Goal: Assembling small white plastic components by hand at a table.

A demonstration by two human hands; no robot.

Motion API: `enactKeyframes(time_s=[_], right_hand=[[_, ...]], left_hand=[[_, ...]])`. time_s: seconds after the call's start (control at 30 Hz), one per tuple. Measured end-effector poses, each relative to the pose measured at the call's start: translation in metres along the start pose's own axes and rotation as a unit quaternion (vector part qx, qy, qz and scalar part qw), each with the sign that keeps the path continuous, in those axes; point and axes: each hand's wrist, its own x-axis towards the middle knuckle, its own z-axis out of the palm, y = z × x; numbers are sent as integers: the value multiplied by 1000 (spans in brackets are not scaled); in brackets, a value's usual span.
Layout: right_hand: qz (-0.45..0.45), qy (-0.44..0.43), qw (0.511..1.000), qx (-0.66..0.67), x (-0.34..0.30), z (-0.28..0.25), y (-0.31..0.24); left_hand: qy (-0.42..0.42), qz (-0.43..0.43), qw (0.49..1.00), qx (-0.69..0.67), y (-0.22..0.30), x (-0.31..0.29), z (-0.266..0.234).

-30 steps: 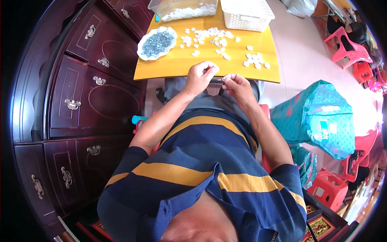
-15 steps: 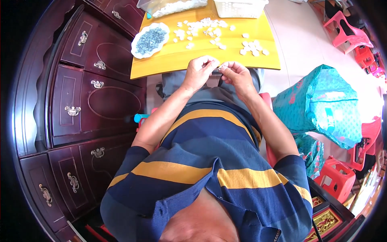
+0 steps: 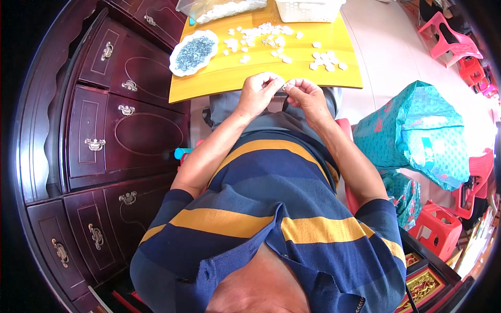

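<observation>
At the front edge of the yellow wooden table [image 3: 235,86], both hands meet with their fingertips pinched. My left hand [image 3: 258,93] and my right hand [image 3: 307,97] are closed on a small piece between them, mostly hidden by the fingers and too small to name. Ahead of them lie several small white pieces [image 3: 267,32] scattered over the table's middle. Another small cluster of white pieces [image 3: 327,61] lies to the right. A white scalloped dish [image 3: 177,69] at the left holds many small dark metallic parts [image 3: 194,52].
At the table's back stand a clear plastic bin [image 3: 222,14] and a white basket [image 3: 309,12]. A dark wooden cabinet [image 3: 148,125] flanks my left side. To my right are a large teal bag [image 3: 412,130] and red plastic stools [image 3: 436,229].
Both hands stay at nearly the same spot, fingertips still together. The surroundings shift only very slightly in the picture.
</observation>
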Motion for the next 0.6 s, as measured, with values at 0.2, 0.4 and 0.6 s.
enactKeyframes(time_s=[0.2, 0.4, 0.6], right_hand=[[-15, 22, 1000, 3, -3, 3, -1], [-23, 36, 999, 6, -1, 2, 3], [-29, 26, 999, 6, 1, 1, 0]], left_hand=[[15, 35, 996, 85, 2, 1, 1], [13, 42, 994, 104, 5, 3, 4], [-22, -25, 999, -8, 9, 9, -2]])
